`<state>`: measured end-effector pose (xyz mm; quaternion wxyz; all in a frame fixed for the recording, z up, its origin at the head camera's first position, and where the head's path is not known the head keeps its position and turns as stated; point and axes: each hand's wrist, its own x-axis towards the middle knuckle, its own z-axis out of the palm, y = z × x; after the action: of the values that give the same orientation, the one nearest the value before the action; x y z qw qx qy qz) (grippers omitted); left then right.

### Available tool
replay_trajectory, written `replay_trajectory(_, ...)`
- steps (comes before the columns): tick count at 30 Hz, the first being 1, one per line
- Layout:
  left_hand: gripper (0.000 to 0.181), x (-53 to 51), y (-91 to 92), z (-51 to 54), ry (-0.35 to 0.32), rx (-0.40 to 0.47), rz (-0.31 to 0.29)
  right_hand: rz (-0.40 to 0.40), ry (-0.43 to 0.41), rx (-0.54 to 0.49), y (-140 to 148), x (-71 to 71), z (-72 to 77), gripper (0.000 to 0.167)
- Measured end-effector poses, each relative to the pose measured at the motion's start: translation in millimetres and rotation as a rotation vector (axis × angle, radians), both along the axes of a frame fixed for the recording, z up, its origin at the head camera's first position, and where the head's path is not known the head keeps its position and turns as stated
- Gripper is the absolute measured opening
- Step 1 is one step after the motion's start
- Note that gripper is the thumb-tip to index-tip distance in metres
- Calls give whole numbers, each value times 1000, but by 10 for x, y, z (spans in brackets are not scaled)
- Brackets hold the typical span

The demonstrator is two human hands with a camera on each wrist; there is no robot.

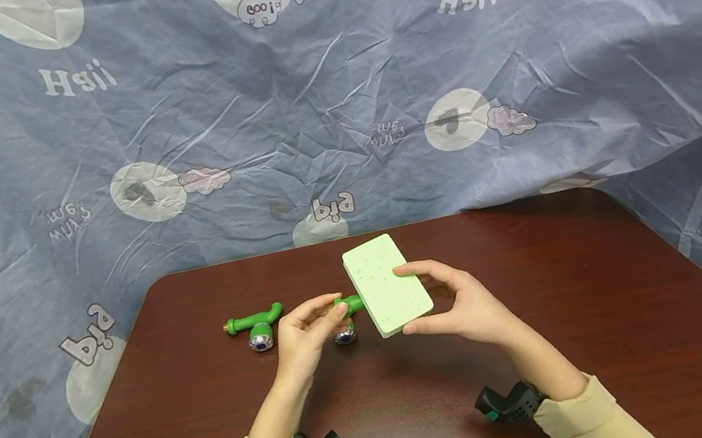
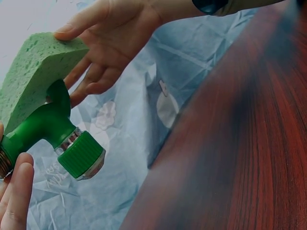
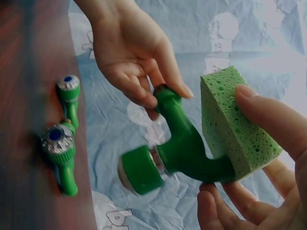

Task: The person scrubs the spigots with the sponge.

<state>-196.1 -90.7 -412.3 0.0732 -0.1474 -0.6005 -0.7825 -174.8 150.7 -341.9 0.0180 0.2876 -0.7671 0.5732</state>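
Note:
My left hand (image 1: 304, 339) holds a green faucet (image 1: 354, 304) by its threaded end, thumb and fingers round it. Its ribbed green knob (image 2: 81, 154) with a silvery cap hangs off the faucet's side. A light green sponge (image 1: 389, 286) is gripped between the thumb and fingers of my right hand (image 1: 459, 305). In the right wrist view the curved spout (image 3: 211, 168) meets the underside of the sponge. Both things are held up above the table. The sponge hides the spout's end in the head view.
Another green faucet (image 1: 263, 319) lies on the dark wooden table (image 1: 547, 310), left of my left hand. The right wrist view shows two faucets lying there, the nearer one (image 3: 60, 153) overlapping the farther (image 3: 69, 98). A blue patterned cloth (image 1: 331, 98) hangs behind the table.

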Motion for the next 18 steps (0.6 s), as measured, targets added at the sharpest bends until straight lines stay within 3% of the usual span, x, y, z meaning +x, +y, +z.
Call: replay_trajectory(18, 34, 22, -20, 8, -11, -16, -26, 0, -5, -16, -33, 24, 5, 67)
